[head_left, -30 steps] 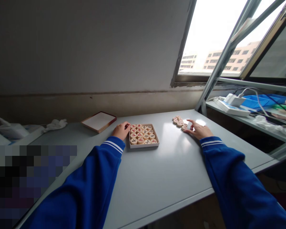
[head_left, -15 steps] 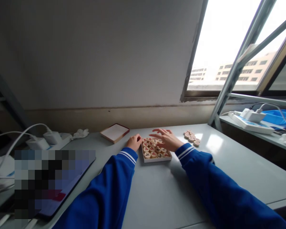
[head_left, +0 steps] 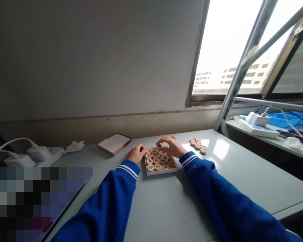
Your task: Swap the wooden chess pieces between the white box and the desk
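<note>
A shallow box (head_left: pixel 162 172) stands on the desk, holding several round wooden xiangqi pieces (head_left: pixel 157 166) with red or black characters, laid flat in rows. My left hand (head_left: pixel 136 154) is at the box's left rim, its fingers curled in and closed against that edge. Over the back right part of the box, my right hand (head_left: pixel 170 146) arches with bent, parted fingers, fingertips down by the far row. Whether those fingertips touch a piece I cannot tell; the hand hides part of that row.
More xiangqi pieces (head_left: pixel 198 145) lie grouped on the desk (head_left: pixel 237 178), right of the box. The box lid (head_left: pixel 115 143) rests inside-up at the back left. Power strips with chargers (head_left: pixel 39 153) stand at left and on a right shelf. A blurred-out device lies front left.
My right hand has come down towards the far row, its spread fingers now bent. My left hand stays at the box's left edge. The whole view has shifted slightly.
</note>
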`<state>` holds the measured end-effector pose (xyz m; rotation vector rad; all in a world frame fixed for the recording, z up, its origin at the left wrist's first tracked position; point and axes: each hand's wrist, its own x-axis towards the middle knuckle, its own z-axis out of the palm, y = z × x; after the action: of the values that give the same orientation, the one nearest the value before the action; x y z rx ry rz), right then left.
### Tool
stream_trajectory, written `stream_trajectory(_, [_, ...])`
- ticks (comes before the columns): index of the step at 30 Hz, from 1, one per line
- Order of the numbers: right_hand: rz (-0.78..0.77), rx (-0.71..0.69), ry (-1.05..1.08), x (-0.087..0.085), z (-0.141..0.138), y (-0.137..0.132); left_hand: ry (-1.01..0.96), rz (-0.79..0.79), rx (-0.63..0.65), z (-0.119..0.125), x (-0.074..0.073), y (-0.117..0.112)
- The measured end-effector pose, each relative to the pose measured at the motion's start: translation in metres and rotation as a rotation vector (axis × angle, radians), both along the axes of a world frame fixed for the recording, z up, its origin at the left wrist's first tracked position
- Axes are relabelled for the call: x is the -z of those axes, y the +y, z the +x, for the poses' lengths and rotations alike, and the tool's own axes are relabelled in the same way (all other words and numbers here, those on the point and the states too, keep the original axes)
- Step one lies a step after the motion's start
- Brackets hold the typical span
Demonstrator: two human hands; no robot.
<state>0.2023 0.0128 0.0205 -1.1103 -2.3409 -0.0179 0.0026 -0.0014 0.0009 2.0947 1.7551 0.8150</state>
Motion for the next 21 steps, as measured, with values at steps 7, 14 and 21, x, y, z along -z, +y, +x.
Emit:
stream_trajectory(7, [0.048, 0.505, -0.115, 0.005, 0.078, 0.009, 0.008, 0.008, 0.006, -0.002, 0.003, 0.002])
stream_trajectory(14, [0.075, 0.471, -0.025, 0.001, 0.075, 0.001, 0.008, 0.007, 0.024, -0.003, 0.006, 0.005])
stream_trajectory(21, [-0.113, -0.157, -0.12, 0.002, -0.006, -0.029, 0.027, -0.003, 0.007, -0.002, 0.003, 0.003])
